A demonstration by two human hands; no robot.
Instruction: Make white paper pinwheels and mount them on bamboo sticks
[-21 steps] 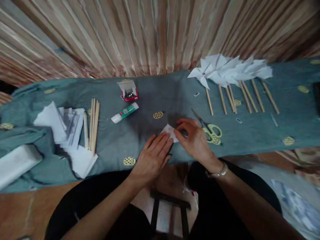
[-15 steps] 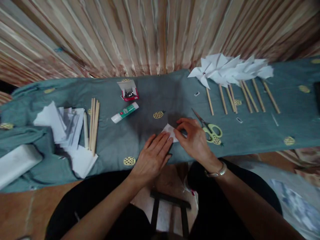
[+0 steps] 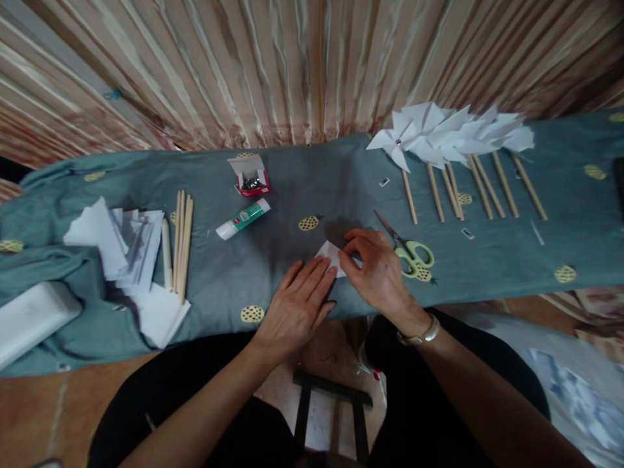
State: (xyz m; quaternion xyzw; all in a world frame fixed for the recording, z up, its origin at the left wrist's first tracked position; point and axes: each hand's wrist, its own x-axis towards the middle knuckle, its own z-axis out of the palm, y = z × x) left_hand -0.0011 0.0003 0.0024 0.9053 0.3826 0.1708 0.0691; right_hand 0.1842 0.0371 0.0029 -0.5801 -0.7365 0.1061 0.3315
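Observation:
A small piece of white paper point(image 3: 330, 250) lies near the front edge of the cloth-covered table, partly hidden under my fingers. My left hand point(image 3: 297, 307) rests flat on its left side, fingers stretched out. At the paper's right side my right hand point(image 3: 373, 270) is closed, thumb and index finger pinching the edge. Just right of that hand lie scissors point(image 3: 414, 257) with light green handles, blades a little apart. A green and white glue stick point(image 3: 242, 219) lies further back on the left, with a small red and white box point(image 3: 252, 179) of shiny metal pins behind it.
Several white paper pinwheels point(image 3: 443, 136) on wooden sticks lie in a row at the back right. On the left are stacked paper pieces point(image 3: 139, 253), several loose sticks point(image 3: 184, 247) and a white block-like object point(image 3: 39, 318). A pleated curtain point(image 3: 312, 71) hangs behind the table.
Almost nothing differs. Both hands keep their places on the paper, and a bit more white shows beside my right fingers.

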